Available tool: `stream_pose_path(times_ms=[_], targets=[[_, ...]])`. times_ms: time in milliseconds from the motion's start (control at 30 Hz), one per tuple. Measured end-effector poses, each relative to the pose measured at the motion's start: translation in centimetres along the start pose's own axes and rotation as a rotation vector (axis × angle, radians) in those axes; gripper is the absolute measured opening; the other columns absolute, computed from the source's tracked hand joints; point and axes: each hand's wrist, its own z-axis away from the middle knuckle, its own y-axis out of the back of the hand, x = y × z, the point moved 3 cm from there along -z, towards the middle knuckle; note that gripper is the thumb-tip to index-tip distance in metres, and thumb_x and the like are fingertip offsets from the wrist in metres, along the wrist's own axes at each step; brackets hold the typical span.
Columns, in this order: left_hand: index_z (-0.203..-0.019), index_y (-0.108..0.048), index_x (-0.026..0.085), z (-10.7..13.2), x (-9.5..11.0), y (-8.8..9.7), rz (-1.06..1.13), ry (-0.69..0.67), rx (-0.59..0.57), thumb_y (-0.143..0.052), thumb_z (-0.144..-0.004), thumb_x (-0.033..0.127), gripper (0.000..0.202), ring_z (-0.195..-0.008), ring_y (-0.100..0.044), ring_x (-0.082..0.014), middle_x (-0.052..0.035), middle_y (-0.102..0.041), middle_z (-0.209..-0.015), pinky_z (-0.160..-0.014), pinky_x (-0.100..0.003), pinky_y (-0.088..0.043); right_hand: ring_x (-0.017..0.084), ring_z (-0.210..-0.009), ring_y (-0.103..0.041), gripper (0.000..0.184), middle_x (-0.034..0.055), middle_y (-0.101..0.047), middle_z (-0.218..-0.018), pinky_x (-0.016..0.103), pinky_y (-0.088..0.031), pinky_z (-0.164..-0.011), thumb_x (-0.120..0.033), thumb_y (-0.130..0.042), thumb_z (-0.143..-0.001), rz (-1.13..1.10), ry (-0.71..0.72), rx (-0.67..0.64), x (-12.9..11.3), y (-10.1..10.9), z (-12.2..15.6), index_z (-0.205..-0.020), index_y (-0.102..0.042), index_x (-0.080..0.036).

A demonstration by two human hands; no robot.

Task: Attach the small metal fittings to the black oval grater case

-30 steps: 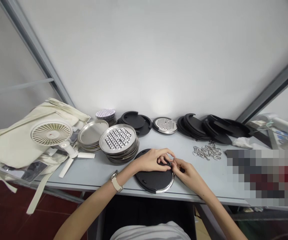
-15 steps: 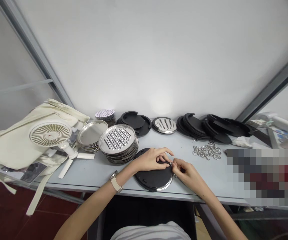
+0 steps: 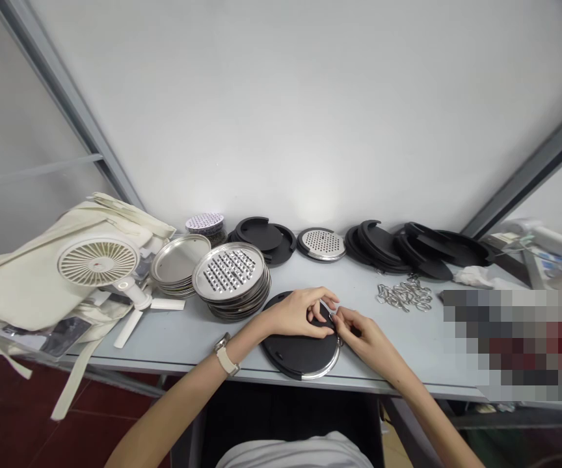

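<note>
At the front edge of the table lies a black round holder [image 3: 293,357], flat side up, with a strip of bright metal rim along its lower right. My left hand [image 3: 305,314] reaches across its top, thumb on the black face and curved fingers at the far right rim. Thumb and forefinger of my right hand [image 3: 358,330] are pinched on a small metal clip [image 3: 332,316] at the right edge; the fingers hide part of it. Right of the hands is a pile of loose metal clips [image 3: 404,296].
Stacked metal grater discs [image 3: 229,273] and plain metal discs [image 3: 181,257] stand at left, beside a white fan [image 3: 98,261] and a cream bag [image 3: 27,279]. Along the wall are black holders [image 3: 261,234], a grater in a holder [image 3: 324,243] and more black holders [image 3: 383,244]. A pixelated patch covers the right.
The black holder has shifted slightly toward the table's front edge and turned a little. My left thumb has slid lower on its face. My right hand keeps its pinch at the edge.
</note>
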Motion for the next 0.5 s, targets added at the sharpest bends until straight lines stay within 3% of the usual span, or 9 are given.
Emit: stream_pose_path(times_ms=[267, 500], targets=[[-0.118, -0.052, 0.021, 0.10, -0.11, -0.20, -0.005, 0.032, -0.046, -0.069, -0.072, 0.017, 0.050, -0.077, -0.062, -0.0120, -0.0043, -0.068, -0.103, -0.065, -0.022, -0.046, 0.013, -0.060, -0.037, 0.036, -0.0051, -0.034, -0.058, 0.025, -0.032, -0.056, -0.035, -0.040, -0.093, 0.043, 0.000, 0.010, 0.01, 0.25, 0.25, -0.061, -0.029, -0.022], [-0.119, -0.051, 0.022, 0.04, 0.00, -0.11, -0.022, 0.051, -0.038, -0.069, -0.072, 0.016, 0.051, -0.077, -0.063, -0.0115, -0.0032, -0.069, -0.103, -0.066, -0.021, -0.045, 0.013, -0.056, -0.035, 0.038, -0.0050, -0.034, -0.056, 0.024, -0.031, -0.053, -0.039, -0.038, -0.094, 0.031, -0.013, 0.035, 0.26, 0.10, 0.18, -0.060, -0.033, -0.022]])
